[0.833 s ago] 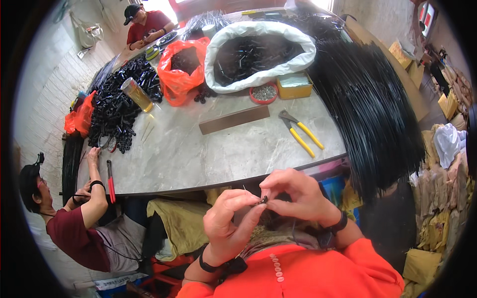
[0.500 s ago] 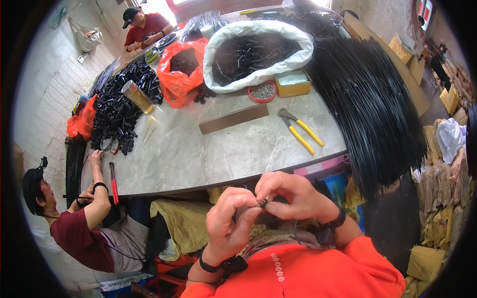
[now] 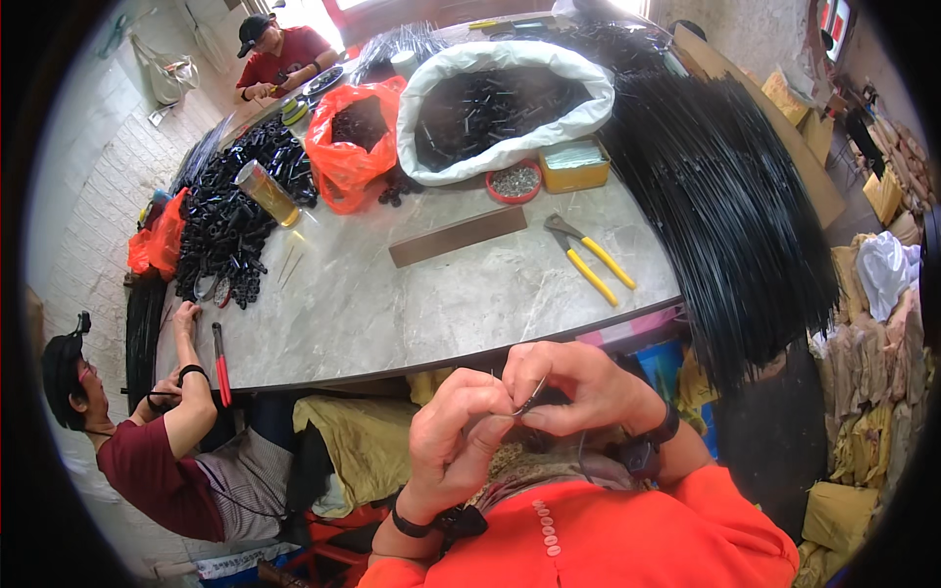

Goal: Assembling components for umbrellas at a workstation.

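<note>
In front of my chest, just off the table's near edge, both hands meet with fingertips almost touching. My left hand (image 3: pixel 459 426) is closed in a pinch, thumb against forefinger. Opposite it, my right hand (image 3: pixel 586 389) pinches too. Between them runs a thin dark wire-like piece (image 3: pixel 532 397), bent upward near the right fingers; its exact kind is too small to make out, and the fingers hide part of it. Beyond my hands on the table lie yellow-handled pliers (image 3: pixel 588 261) and a flat brown bar (image 3: pixel 459 236).
A white sack (image 3: pixel 410 118) and a red bag (image 3: pixel 333 171) hold black parts. A pile of black parts (image 3: pixel 221 206) lies left, a bundle of black rods (image 3: pixel 735 196) right. Red-handled pliers (image 3: pixel 222 363) lie near a co-worker (image 3: pixel 162 461); another person (image 3: pixel 284 59) works at the far side.
The dark piece between my fingertips has turned; a thin curved length now shows above the right thumb where a small dark lump showed before. Both hands stay nearly in place.
</note>
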Tool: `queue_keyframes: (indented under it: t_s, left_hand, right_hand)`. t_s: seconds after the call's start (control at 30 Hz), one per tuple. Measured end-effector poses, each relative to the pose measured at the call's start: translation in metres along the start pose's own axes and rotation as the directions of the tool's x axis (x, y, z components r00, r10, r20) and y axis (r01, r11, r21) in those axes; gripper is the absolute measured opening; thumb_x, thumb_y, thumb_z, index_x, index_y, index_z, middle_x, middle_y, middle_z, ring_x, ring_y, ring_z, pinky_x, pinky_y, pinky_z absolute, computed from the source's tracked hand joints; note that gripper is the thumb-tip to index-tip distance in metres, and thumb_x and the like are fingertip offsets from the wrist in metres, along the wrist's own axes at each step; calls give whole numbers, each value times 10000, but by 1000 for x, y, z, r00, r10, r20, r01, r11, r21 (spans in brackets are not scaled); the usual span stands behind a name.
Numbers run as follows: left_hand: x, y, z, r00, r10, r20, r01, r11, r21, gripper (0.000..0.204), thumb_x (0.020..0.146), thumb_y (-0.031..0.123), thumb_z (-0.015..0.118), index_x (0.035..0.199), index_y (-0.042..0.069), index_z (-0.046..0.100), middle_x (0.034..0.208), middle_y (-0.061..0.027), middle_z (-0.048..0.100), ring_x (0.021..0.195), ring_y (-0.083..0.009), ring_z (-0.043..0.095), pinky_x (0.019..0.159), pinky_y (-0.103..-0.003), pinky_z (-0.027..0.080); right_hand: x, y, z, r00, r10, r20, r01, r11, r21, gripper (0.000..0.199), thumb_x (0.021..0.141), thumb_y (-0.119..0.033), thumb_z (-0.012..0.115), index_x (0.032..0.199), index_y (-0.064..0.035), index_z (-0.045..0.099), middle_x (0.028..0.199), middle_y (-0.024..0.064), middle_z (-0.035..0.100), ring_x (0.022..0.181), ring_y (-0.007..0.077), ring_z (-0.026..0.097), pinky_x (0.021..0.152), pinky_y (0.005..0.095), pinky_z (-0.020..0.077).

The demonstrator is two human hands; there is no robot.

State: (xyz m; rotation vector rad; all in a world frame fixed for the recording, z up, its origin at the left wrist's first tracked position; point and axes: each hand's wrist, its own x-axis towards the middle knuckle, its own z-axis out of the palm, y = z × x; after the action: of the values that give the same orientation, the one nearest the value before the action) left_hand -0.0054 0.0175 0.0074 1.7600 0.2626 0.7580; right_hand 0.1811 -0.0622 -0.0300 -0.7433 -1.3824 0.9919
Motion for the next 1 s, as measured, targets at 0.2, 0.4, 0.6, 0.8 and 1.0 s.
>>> queue_keyframes:
  t_s: [0.2, 0.4, 0.6, 0.8, 1.0]
  left_hand:
    - [-1, -14, 3, 999, 18, -50, -25, 990, -137, 100, 918, -11, 652, 999, -12, 594, 985, -105, 588, 872, -156, 582, 766, -269, 480]
    - [-3, -16, 7, 994, 37, -98, -47, 994, -96, 105, 925, -35, 628, 1019, -19, 583, 978, -103, 584, 851, -148, 578, 748, -259, 480]
    - [3, -17, 6, 997, 17, -78, -27, 991, -130, 58, 933, -29, 612, 985, -23, 588, 970, -99, 577, 862, -153, 578, 776, -271, 481]
    - [11, -20, 4, 1000, -23, -14, 18, 962, -271, 78, 916, -76, 597, 981, -34, 585, 978, -94, 577, 866, -145, 577, 765, -258, 474]
    - [9, -28, 2, 1000, -9, 2, 9, 965, -262, 138, 880, -74, 661, 985, -20, 589, 980, -91, 597, 866, -137, 566, 767, -255, 470]
  right_hand:
    - [-6, -7, 2, 977, 113, -179, -67, 968, 241, 138, 933, -24, 665, 1058, -2, 611, 1019, 63, 616, 983, 130, 629, 828, 279, 543]
    - [-12, -5, -1, 972, 98, -216, -62, 984, 166, 99, 956, -8, 634, 1051, 19, 625, 1020, 91, 643, 914, 134, 628, 784, 269, 526]
    - [-14, -9, 1, 975, 17, -221, -8, 999, 39, 67, 946, 3, 641, 1011, 20, 639, 994, 100, 656, 873, 141, 620, 749, 264, 505]
    - [-14, -12, 1, 974, 36, -222, -24, 998, 56, 61, 945, 11, 637, 1006, 19, 644, 1001, 109, 658, 909, 154, 618, 781, 272, 503]
    - [-6, -10, -11, 982, 103, -156, -83, 988, 130, 52, 946, -17, 644, 989, 6, 661, 1004, 96, 644, 965, 164, 606, 848, 288, 475]
